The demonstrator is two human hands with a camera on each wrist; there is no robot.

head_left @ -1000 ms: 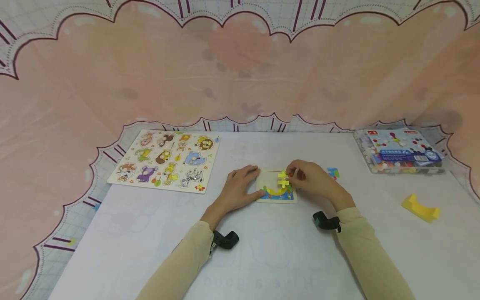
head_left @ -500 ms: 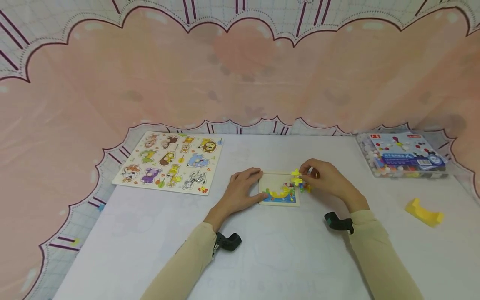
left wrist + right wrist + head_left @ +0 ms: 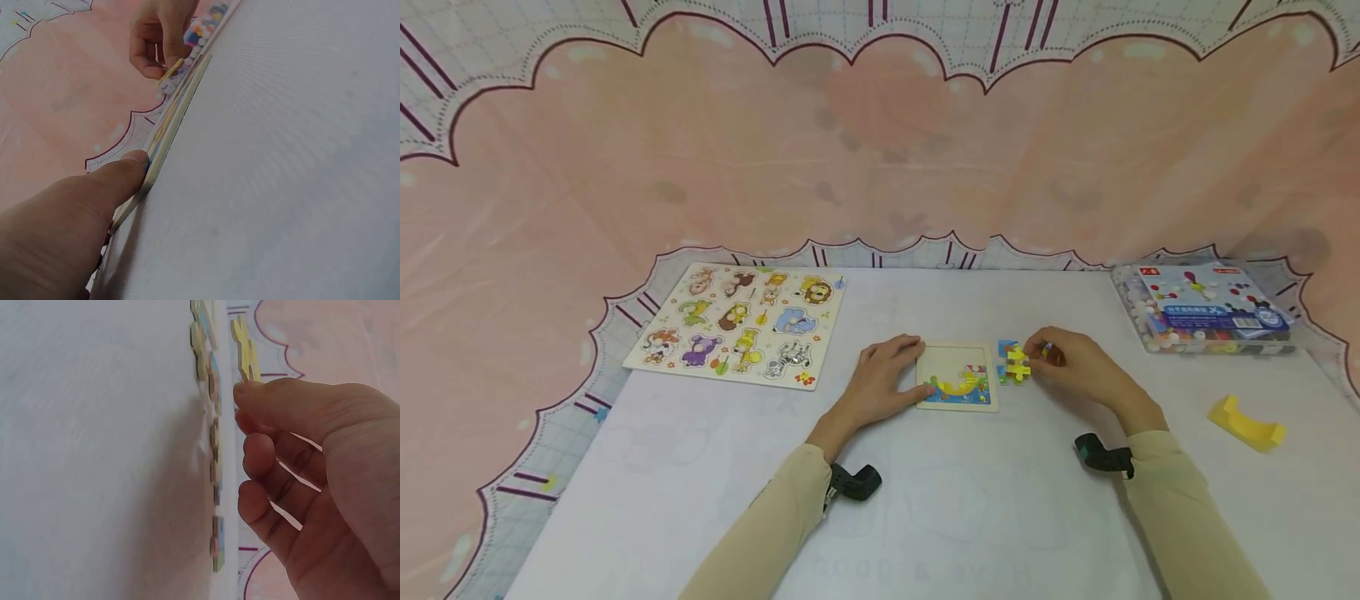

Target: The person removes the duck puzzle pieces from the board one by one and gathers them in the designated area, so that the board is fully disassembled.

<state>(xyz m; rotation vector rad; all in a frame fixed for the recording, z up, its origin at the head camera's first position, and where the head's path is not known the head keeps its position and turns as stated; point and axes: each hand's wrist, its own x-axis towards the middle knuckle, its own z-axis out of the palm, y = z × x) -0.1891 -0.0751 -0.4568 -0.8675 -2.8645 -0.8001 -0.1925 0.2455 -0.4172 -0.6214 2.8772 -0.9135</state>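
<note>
My left hand [image 3: 883,375] rests on the left side of a small square wooden puzzle tray [image 3: 958,410]. Its thumb [image 3: 128,172] presses on the near corner in the left wrist view. Inside the tray, blue and yellow jigsaw pieces fill the near part, and bare wood shows in the far part. Just to the right of it, my right hand [image 3: 1078,367] pinches a yellow jigsaw piece [image 3: 242,350] between thumb and forefinger, the other fingers curled. In the head view that piece overlaps several loose jigsaw pieces [image 3: 1006,344] on the table, some hidden by the hand.
A large animal puzzle board [image 3: 760,321] lies at the back left. At the back right stands a clear box [image 3: 1213,308] of small colourful parts. A yellow curved block [image 3: 1247,423] lies farther right. Patterned cloth [image 3: 880,150] hangs behind the white table.
My right hand has moved right with the yellow jigsaw piece, from over the tray to above the loose pieces. My left hand has stayed on the tray. The head view has shifted slightly.
</note>
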